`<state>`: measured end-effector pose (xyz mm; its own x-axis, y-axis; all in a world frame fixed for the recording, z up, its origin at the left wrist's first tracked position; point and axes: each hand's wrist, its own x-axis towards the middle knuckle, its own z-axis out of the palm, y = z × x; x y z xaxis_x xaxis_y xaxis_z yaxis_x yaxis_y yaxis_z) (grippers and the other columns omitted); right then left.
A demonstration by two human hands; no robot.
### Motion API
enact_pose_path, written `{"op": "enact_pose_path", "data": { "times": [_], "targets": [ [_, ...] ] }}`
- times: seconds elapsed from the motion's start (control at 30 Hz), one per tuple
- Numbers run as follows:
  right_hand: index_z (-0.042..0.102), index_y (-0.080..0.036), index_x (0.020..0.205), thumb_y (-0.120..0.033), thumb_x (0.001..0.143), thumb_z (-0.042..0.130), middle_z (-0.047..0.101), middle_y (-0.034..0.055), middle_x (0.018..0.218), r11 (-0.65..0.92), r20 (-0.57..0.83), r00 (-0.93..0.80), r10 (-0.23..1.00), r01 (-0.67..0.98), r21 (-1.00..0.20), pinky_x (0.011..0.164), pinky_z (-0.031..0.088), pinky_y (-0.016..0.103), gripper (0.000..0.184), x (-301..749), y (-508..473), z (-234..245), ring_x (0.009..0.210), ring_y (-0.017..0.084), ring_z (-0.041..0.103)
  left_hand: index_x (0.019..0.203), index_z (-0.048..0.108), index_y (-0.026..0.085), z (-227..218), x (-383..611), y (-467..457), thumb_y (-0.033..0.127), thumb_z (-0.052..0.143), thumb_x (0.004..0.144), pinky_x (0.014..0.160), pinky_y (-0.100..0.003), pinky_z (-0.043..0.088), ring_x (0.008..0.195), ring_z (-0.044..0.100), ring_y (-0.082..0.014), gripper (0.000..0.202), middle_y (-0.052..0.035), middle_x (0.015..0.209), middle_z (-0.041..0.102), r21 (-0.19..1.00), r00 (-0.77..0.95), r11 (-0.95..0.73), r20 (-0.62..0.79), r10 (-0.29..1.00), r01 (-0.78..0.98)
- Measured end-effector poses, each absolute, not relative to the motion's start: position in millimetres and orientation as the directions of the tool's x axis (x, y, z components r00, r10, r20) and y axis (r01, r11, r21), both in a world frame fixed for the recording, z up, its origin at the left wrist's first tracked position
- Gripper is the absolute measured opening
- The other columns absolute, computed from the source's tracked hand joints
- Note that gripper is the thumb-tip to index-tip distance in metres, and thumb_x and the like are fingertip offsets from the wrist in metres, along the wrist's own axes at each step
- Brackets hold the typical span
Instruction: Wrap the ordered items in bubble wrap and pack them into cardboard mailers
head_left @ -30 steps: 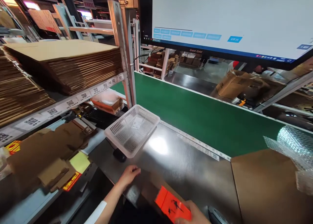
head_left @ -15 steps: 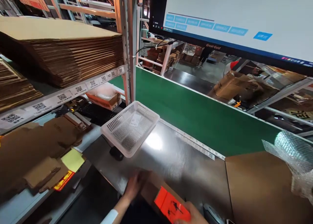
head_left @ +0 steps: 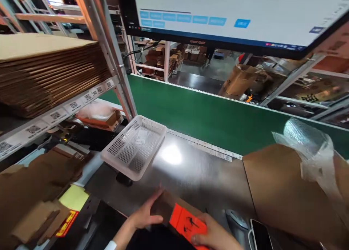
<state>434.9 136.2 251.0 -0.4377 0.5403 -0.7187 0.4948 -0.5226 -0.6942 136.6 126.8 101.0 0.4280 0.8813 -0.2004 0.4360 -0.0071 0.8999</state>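
In the lower middle, my right hand [head_left: 214, 232] grips an orange-red box [head_left: 188, 222] with black brush-style characters, thumb across its near face. A small brown cardboard box [head_left: 177, 201] lies right behind it, partly covered by the orange-red one. At the brown box's left end is my left hand [head_left: 147, 211], its thumb spread away from the fingers. Whether those fingertips press on the box I cannot tell. Both hands are over the near edge of the metal table [head_left: 191, 173].
A white perforated basket [head_left: 133, 148] stands at the table's left, with a black mouse [head_left: 124, 179] beside it. Rightward are a scanner-like device [head_left: 236, 221], a phone [head_left: 260, 235] and a large carton [head_left: 275, 184] with bubble wrap. Behind runs a green conveyor belt [head_left: 191, 111] under a monitor [head_left: 218, 10].
The view has swung right and slightly. My left hand has drawn its thumb apart from the fingers beside the brown box. My right hand keeps its hold on the orange-red box.
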Motion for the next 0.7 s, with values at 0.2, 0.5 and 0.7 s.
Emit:
{"op": "enact_pose_path", "data": {
  "times": [0.2,0.5,0.7],
  "targets": [
    [0.065,-0.02,0.074,-0.031,0.061,0.074,0.057,-0.0048,0.067,-0.495,-0.695,-0.467,0.546,0.49,-0.718,0.056,0.031,0.024,0.019,434.8,139.6,264.9,0.063,0.011,0.043,0.142,0.065,0.036,98.1,148.3,135.3,0.016,0.083,0.071,0.121,-0.049,0.047,0.155,0.042,-0.0333,0.076,-0.009,0.174,0.03,0.767,0.426,-0.116,-0.217,0.878,0.631],
    [0.062,-0.021,0.064,-0.035,0.057,0.075,0.055,-0.0038,0.064,-0.548,-0.841,-0.158,0.518,0.693,-0.469,0.054,0.028,0.028,0.02,543.5,89.2,241.3,0.061,0.013,0.045,0.155,0.052,0.038,87.6,128.4,134.9,0.023,0.075,0.083,0.125,-0.058,0.036,0.161,0.025,-0.0373,0.078,-0.0062,0.178,0.018,0.75,0.468,-0.115,-0.278,0.839,0.651],
    [0.056,-0.023,0.056,-0.041,0.055,0.074,0.049,-0.0038,0.058,-0.518,-0.746,-0.324,0.581,0.56,-0.647,0.052,0.026,0.03,0.026,568.6,83.4,199.5,0.055,0.012,0.037,0.166,0.021,0.042,96.6,129.2,123.8,0.029,0.07,0.093,0.12,-0.065,0.043,0.155,0.04,-0.0397,0.089,-0.0095,0.172,0.031,0.276,0.628,-0.583,-0.116,0.769,0.764]
  ]
}}
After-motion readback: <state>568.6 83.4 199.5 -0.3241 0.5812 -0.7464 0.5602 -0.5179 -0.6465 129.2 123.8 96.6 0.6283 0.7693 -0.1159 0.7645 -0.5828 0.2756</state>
